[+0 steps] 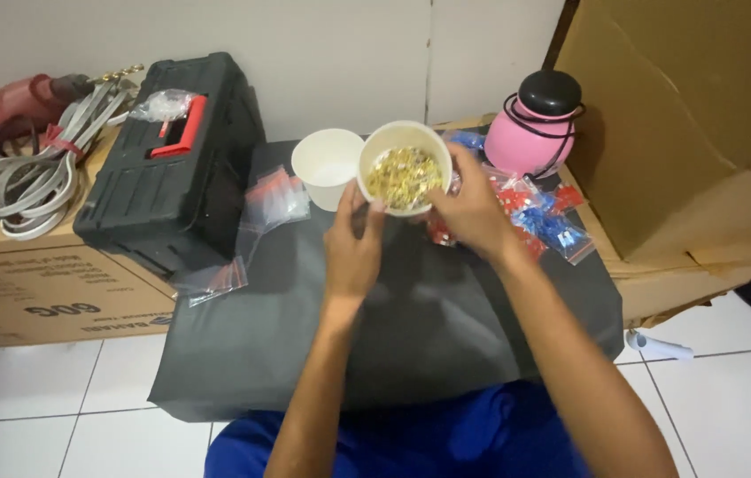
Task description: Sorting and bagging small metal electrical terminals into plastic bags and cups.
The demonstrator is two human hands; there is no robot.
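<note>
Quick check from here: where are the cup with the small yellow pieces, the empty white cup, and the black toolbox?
Cup with yellow pieces point(404, 177): head view, on its contents.
Empty white cup point(326, 168): head view, on its inside wall.
Black toolbox point(172, 190): head view, on the lid.

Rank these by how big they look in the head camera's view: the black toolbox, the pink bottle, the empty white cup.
1. Black toolbox, clearly largest.
2. Pink bottle.
3. Empty white cup, though partly hidden behind the held cup; the gap from the bottle is small, so this order is unsure.
</note>
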